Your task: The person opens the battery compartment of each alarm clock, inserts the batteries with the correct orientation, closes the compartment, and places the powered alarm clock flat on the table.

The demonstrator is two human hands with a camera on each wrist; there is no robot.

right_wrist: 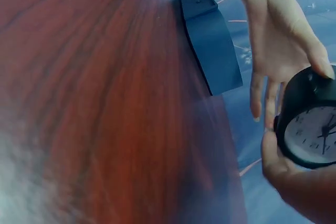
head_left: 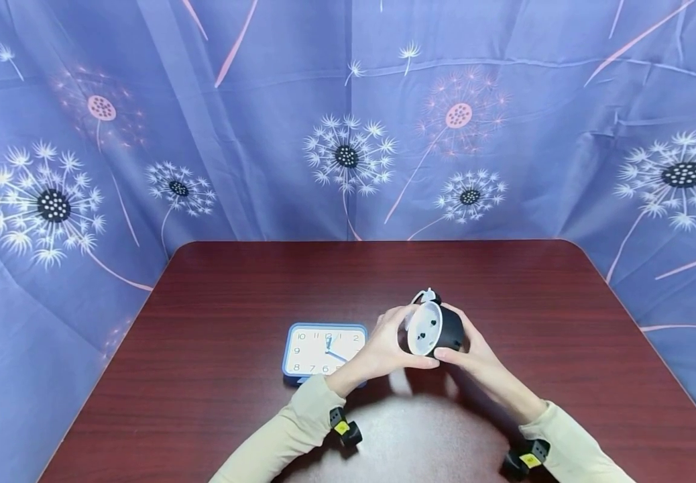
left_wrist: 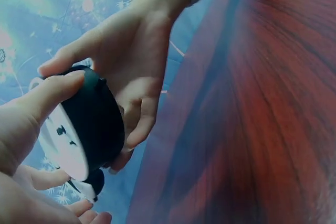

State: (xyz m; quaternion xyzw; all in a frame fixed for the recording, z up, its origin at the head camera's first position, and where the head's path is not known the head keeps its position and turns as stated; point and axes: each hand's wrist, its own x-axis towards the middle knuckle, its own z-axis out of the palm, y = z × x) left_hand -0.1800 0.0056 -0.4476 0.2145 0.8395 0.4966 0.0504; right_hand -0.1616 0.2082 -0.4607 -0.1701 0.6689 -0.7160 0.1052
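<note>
A round twin-bell alarm clock (head_left: 428, 329) with a black case and a white back is held up over the table between both hands. My left hand (head_left: 384, 345) holds it at the white back's edge, thumb along the rim below. Around the black case curl the thumb and fingers of my right hand (head_left: 475, 352). Small black knobs on the back show in the head view, and the clock's dial (right_wrist: 315, 135) faces the right wrist camera. Left of the hands lies a blue-framed rectangular clock (head_left: 312, 349), its lower right corner hidden behind the left forearm.
The dark red wooden table (head_left: 215, 288) has its far edge against a blue curtain (head_left: 263, 134) with dandelion prints. Each wrist wears a small black camera over a cream sleeve (head_left: 287, 429).
</note>
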